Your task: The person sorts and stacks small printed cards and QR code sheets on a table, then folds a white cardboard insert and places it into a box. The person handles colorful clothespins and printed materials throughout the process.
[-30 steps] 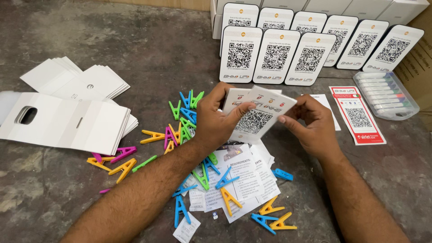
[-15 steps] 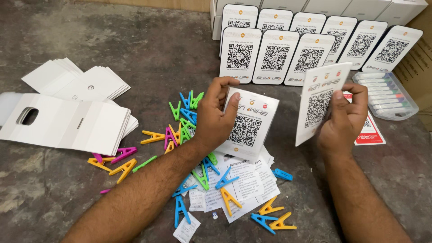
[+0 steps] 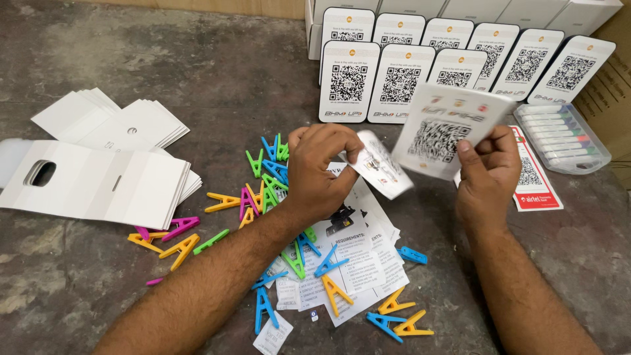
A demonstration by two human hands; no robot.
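My left hand (image 3: 321, 172) pinches a small white printed sheet (image 3: 382, 167), blurred and tilted, above a pile of printed leaflets (image 3: 358, 253). My right hand (image 3: 485, 169) holds up a white card with a square code pattern (image 3: 447, 130), also blurred. The two hands are apart, with the sheet between them. Colourful plastic clothes pegs (image 3: 266, 174) lie scattered around and under my left wrist.
Two rows of white code cards (image 3: 407, 77) stand at the back against white boxes. A stack of flat white cardboard sleeves (image 3: 98, 183) lies at left. A clear case of markers (image 3: 562, 137) and a red-and-white card (image 3: 536, 181) lie at right. More pegs (image 3: 394, 315) lie near the front.
The stack held together has been split: my right hand took one card off to the right and up, while my left hand turned its remaining sheet downward over the leaflets.
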